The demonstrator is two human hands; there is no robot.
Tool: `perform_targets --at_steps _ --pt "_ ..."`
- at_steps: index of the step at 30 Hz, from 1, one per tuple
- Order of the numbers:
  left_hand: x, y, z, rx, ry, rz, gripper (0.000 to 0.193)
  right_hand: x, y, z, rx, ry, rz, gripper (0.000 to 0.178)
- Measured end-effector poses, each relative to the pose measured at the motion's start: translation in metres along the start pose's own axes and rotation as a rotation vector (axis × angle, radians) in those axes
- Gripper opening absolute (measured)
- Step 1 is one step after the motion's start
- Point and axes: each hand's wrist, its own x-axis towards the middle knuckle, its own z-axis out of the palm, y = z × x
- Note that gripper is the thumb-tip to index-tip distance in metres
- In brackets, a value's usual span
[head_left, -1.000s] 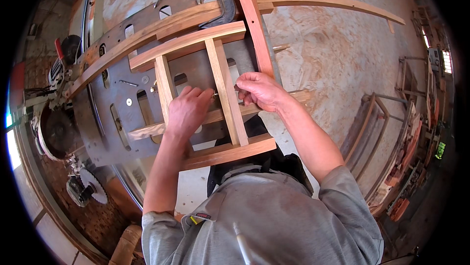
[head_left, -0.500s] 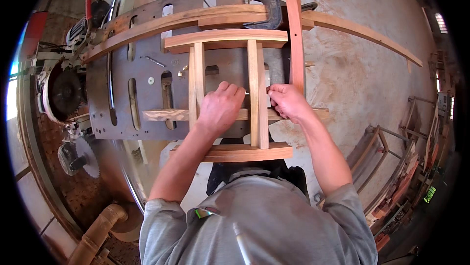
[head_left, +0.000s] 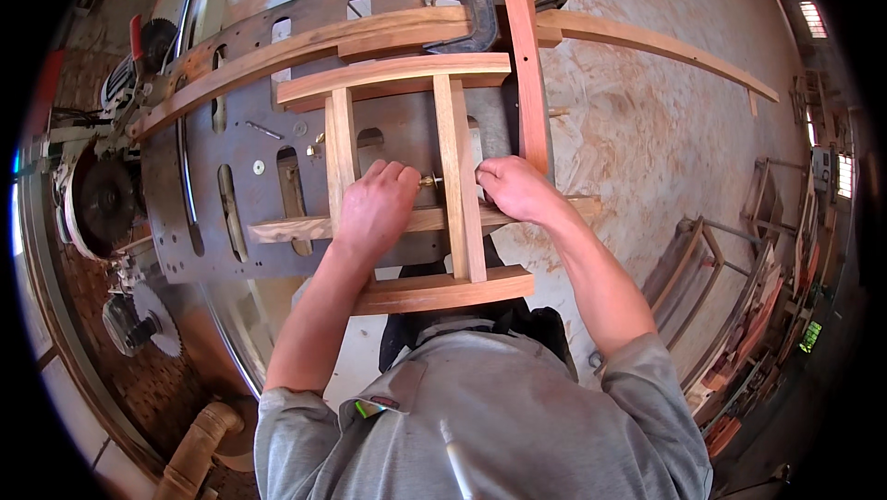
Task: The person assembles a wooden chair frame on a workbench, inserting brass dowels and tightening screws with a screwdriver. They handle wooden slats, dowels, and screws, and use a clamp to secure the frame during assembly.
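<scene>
Between slats (head_left: 452,149), brass fitting (head_left: 428,182) more exposed in left fingers (head_left: 399,173); right fingers (head_left: 492,178), grip unclear.

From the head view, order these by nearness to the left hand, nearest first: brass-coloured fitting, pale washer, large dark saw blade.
From the left hand:
1. Brass-coloured fitting: right, at the fingers.
2. Pale washer: left, on the metal table.
3. Large dark saw blade: far left, past the table.

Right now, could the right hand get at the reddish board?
Probably yes: the right hand appears right beside the near end of the reddish board, with nothing visible blocking the way.
</scene>
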Motion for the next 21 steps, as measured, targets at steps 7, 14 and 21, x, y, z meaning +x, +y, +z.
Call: perform_targets --at_steps 7,14,21 --pt "0.003 0.004 0.002 -0.033 0.027 0.027 0.005 0.000 0.003 -0.002 0.048 -0.036 0.024 0.031" --pt "0.003 0.003 0.001 -0.030 -0.014 0.019 0.009 0.003 0.009 0.004 0.294 -0.029 0.116 0.030" --pt "0.003 0.003 0.000 -0.007 -0.036 0.025 0.010 0.003 -0.006 -0.007 0.317 -0.102 0.246 0.026"
